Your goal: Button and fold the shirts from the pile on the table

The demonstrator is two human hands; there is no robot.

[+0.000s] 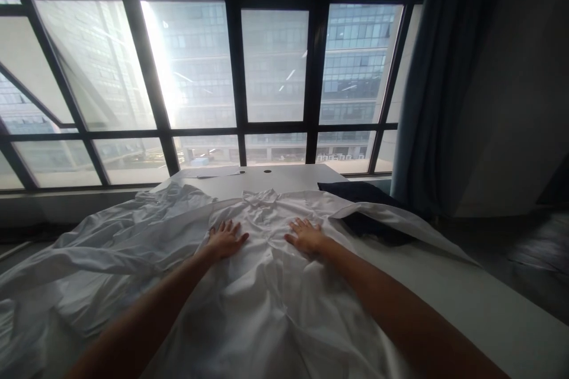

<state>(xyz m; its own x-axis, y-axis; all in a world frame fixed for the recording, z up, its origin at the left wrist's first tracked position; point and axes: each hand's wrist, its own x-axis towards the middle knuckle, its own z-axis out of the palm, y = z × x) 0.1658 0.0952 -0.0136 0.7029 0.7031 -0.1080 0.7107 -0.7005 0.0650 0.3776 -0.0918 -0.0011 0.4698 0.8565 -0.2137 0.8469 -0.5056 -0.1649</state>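
A white collared shirt (pixel 253 290) lies spread out on a white table (pixel 448 278), its collar (pixel 260 196) toward the window. Flat on the left side of its chest, fingers spread, rests my left hand (pixel 226 240). My right hand (pixel 306 236) presses on the other side of the chest, its fingers apart too. Wrinkles run down the shirt's front between the two hands. One sleeve (pixel 400 222) reaches out to the right across the table. The lower part of the shirt comes toward me between my forearms.
More crumpled white cloth (pixel 146 231) is heaped on the left. A dark navy cloth (pixel 360 192) lies partly under the right sleeve. Behind the table stand large framed windows (pixel 275 65), with a blue-grey curtain (pixel 435 89) at the right. Papers (pixel 213 172) lie at the far edge.
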